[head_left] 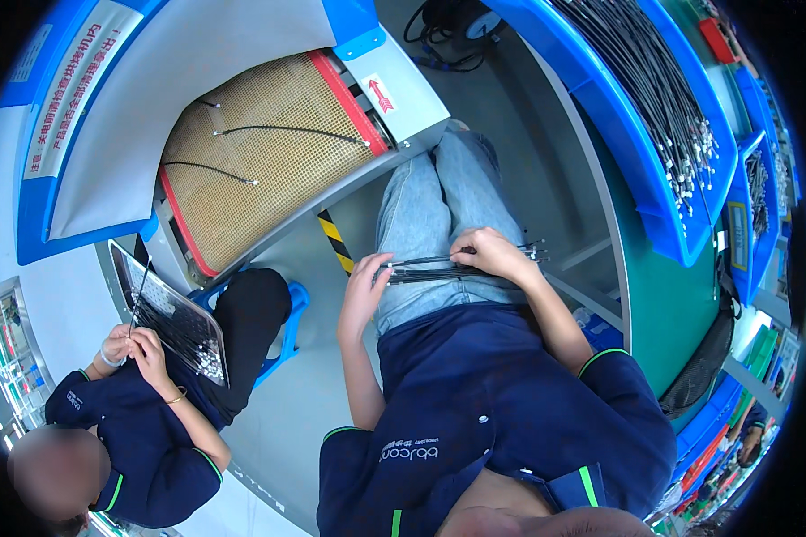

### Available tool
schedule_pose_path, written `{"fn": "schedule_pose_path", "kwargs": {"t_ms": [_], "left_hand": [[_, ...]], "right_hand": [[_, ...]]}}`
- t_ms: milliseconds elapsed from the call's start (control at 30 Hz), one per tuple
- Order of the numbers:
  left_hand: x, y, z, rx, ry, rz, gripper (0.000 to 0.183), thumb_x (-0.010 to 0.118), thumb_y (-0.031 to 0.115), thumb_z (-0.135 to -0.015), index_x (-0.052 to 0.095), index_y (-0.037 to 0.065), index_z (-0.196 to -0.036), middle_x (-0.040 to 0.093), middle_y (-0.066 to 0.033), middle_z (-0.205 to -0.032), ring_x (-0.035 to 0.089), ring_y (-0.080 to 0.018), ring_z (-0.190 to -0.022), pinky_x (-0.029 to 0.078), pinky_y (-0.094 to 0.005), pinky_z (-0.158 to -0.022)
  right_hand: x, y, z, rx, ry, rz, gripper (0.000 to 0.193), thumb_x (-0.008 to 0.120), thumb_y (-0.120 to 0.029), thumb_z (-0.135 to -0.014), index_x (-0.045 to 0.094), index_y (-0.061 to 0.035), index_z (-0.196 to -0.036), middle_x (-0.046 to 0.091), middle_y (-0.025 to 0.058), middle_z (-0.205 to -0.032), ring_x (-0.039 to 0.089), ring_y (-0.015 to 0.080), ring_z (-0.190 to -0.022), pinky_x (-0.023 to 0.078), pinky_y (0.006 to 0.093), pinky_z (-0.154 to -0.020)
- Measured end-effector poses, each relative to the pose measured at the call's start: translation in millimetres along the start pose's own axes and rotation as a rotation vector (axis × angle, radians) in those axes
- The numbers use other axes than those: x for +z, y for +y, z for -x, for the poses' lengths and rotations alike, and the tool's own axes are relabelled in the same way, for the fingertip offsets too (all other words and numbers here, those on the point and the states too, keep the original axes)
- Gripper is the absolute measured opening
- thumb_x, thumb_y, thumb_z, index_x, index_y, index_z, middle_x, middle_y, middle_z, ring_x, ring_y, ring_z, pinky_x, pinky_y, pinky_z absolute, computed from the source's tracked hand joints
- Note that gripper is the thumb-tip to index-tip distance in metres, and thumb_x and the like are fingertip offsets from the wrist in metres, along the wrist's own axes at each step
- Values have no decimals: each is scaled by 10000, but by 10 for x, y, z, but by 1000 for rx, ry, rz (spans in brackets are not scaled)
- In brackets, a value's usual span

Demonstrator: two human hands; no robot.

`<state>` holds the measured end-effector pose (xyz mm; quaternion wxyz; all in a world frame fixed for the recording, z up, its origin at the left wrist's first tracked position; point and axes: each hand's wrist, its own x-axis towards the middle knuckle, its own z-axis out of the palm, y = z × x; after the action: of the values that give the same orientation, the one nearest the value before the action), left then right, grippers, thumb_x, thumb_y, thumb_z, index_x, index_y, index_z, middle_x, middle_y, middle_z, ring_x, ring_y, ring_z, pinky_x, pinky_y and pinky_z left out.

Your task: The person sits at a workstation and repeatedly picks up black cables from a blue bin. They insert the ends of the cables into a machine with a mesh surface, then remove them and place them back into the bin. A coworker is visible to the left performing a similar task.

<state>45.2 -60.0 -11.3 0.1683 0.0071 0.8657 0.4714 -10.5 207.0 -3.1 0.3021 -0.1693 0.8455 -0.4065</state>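
Observation:
A bundle of thin black cables point(457, 275) lies crosswise over my thighs, with small connectors at the ends. My left hand point(364, 283) is closed at the bundle's left end, fingertips on the cable ends. At the right part of the bundle, my right hand point(490, 254) pinches a black cable point(425, 260) a little apart from the rest. That cable runs left toward my left hand. How many cables each hand grips is hidden by the fingers.
Ahead on the left, a tan mesh conveyor belt point(269, 161) with red edges carries several black cables. A blue bin point(631, 170) full of cables stands on the green table point(663, 300) at right. At left, a seated co-worker point(148, 353) handles a cable over a tray point(215, 327).

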Motion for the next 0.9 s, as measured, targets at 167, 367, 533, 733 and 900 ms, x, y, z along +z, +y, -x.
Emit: {"fn": "schedule_pose_path", "kwargs": {"t_ms": [167,367,533,733,900], "left_hand": [[-29,154,-47,-7,3,-31,185,614,137,-856,659,34,-1003,635,-125,-982,585,-285,-906,459,-357,-792],[-57,394,-139,162,85,-28,146,663,129,-815,687,25,-915,658,-106,-817,606,-229,-778,469,-331,-684],[-35,656,-178,267,160,-23,132,703,102,-779,687,22,-883,662,-93,-808,616,-212,-755,481,-318,-654],[-66,797,-214,411,221,-89,119,720,74,-756,676,16,-850,663,-82,-795,623,-216,-764,495,-319,-658],[-74,829,-224,436,225,-100,115,724,68,-749,667,14,-832,663,-79,-792,624,-224,-769,495,-319,-661]], "right_hand": [[-80,-46,-2,-20,7,-54,170,651,-163,-800,689,-22,-886,665,143,-896,637,301,-837,487,379,-759],[-227,-321,-14,-144,50,-99,191,667,-172,-804,668,-53,-954,664,115,-908,639,288,-804,493,373,-730],[-235,-511,-79,-337,163,-47,152,668,-165,-803,674,-72,-923,654,72,-887,633,277,-777,504,366,-682],[-275,-585,-88,-502,259,16,138,680,-164,-782,695,-86,-895,653,51,-862,638,237,-771,511,338,-668],[-265,-580,-82,-515,291,19,138,688,-170,-776,711,-80,-878,663,54,-832,637,225,-766,513,331,-675]]}}
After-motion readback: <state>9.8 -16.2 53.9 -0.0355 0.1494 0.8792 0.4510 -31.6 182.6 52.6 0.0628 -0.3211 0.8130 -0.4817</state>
